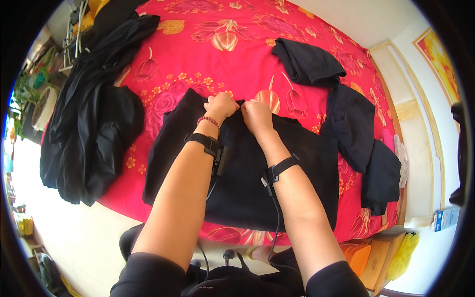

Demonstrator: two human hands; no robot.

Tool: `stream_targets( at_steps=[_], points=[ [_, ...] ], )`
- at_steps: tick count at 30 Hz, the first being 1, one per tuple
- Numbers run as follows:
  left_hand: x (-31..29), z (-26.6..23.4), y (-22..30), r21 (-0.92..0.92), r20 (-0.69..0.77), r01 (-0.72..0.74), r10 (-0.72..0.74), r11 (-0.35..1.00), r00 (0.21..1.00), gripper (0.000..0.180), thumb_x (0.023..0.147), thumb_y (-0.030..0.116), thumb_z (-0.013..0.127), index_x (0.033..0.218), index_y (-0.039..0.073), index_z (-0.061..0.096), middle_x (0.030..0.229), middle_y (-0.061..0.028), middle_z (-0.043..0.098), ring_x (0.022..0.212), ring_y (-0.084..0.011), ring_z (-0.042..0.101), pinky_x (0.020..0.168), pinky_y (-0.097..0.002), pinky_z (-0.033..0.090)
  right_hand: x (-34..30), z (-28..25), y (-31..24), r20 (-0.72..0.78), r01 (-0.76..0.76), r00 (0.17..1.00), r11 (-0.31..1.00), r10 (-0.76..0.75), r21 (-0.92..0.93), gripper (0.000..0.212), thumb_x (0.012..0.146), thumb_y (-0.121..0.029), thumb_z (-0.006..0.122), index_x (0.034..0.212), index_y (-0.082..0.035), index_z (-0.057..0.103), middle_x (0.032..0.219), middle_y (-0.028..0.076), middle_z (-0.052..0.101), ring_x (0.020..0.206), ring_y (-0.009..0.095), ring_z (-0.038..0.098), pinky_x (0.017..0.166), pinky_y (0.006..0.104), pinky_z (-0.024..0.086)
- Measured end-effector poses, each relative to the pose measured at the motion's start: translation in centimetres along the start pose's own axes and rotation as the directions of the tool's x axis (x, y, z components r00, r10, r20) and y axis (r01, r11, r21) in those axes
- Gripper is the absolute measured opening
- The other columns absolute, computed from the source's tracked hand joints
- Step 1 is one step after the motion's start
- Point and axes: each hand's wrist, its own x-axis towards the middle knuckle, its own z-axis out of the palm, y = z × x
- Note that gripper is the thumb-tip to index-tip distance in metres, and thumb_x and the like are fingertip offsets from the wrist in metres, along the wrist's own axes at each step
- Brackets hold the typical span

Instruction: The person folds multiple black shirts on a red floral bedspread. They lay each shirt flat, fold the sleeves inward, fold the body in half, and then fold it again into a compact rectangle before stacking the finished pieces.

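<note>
A black garment [292, 173] lies spread out on the bed in front of me, its exact kind hard to tell. At its far edge, my left hand [221, 105] is closed in a pinch on the cloth. Close beside it to the right, my right hand [257, 115] also grips that edge with curled fingers. A small peak of fabric shows between the two hands. My forearms lie over the garment and hide part of its middle. A red bead bracelet and a black strap with a small device sit on my left wrist; another strap is on my right forearm.
The bed has a red floral sheet [222, 64]. Loose black clothes [94, 133] hang over its left side. Folded dark garments [309, 62] lie at the far right, with more [349, 121] nearer. A wooden headboard [410, 133] borders the right, above a wooden cabinet [383, 257].
</note>
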Motion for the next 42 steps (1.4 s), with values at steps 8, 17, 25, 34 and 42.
stream_targets(
  at_steps=[8, 17, 25, 34, 42],
  points=[
    [2.9, 1.7, -2.5, 0.077, 0.084, -0.097, 0.091, 0.992, 0.992, 0.032, 0.086, 0.048, 0.065, 0.107, 0.028, 0.079, 0.122, -0.0079, 0.072, 0.124, -0.0341, 0.059, 0.102, -0.0480, 0.046, 0.4, 0.8, -1.5, -0.066, -0.161, 0.985, 0.985, 0.157, -0.055, 0.009, 0.075, -0.013, 0.066, 0.076, -0.009, 0.074, 0.083, 0.013, 0.072, 0.079, 0.032, 0.071, 0.067, 0.0459, 0.056],
    [5.3, 2.0, -4.7, -0.554, 0.165, -0.105, 0.233, 0.826, 0.958, 0.020, 0.086, 0.008, 0.075, 0.104, 0.000, 0.075, 0.102, -0.0054, 0.072, 0.095, -0.0149, 0.064, 0.088, -0.0308, 0.050, -4.1, -12.0, 4.8, 0.031, -0.374, 0.927, 0.927, 0.374, -0.019, 0.019, 0.080, -0.031, 0.064, 0.084, -0.013, 0.070, 0.088, 0.013, 0.070, 0.089, 0.037, 0.068, 0.071, 0.0491, 0.053],
    [-6.1, -0.1, 4.0, 0.006, -0.268, 0.057, -0.054, 0.998, 0.962, 0.042, 0.083, 0.020, 0.075, 0.121, 0.003, 0.070, 0.112, -0.0131, 0.071, 0.113, -0.0245, 0.063, 0.096, -0.0368, 0.050, -33.5, -34.6, 21.9, -0.161, -0.920, 0.322, 0.268, 0.933, -0.286, 0.048, 0.091, -0.036, 0.051, 0.104, 0.005, 0.071, 0.106, 0.032, 0.069, 0.104, 0.044, 0.068, 0.088, 0.0487, 0.053],
    [-12.4, 9.9, 10.7, -0.896, 0.439, 0.416, 0.176, 0.154, 0.881, 0.071, 0.100, 0.046, 0.057, 0.153, 0.004, 0.035, 0.161, -0.0149, 0.031, 0.145, -0.0360, 0.034, 0.117, -0.0481, 0.031, -37.1, -26.1, 13.4, 0.689, -0.964, 0.229, 0.064, 0.688, 0.257, 0.072, 0.093, -0.058, 0.063, 0.134, -0.001, 0.048, 0.125, 0.019, 0.057, 0.110, 0.035, 0.062, 0.079, 0.0512, 0.060],
    [-6.5, 12.5, 8.9, -0.954, 0.299, 0.282, 0.259, 0.102, 0.918, 0.094, 0.095, 0.071, 0.043, 0.162, 0.013, 0.014, 0.170, -0.0132, 0.001, 0.157, -0.0260, -0.002, 0.124, -0.0425, -0.003, -37.1, -25.0, 9.2, 0.650, -0.895, 0.303, -0.027, 0.697, 0.446, 0.037, 0.089, -0.019, 0.074, 0.122, -0.006, 0.063, 0.115, 0.006, 0.066, 0.103, 0.022, 0.060, 0.077, 0.0396, 0.052]
  ],
)
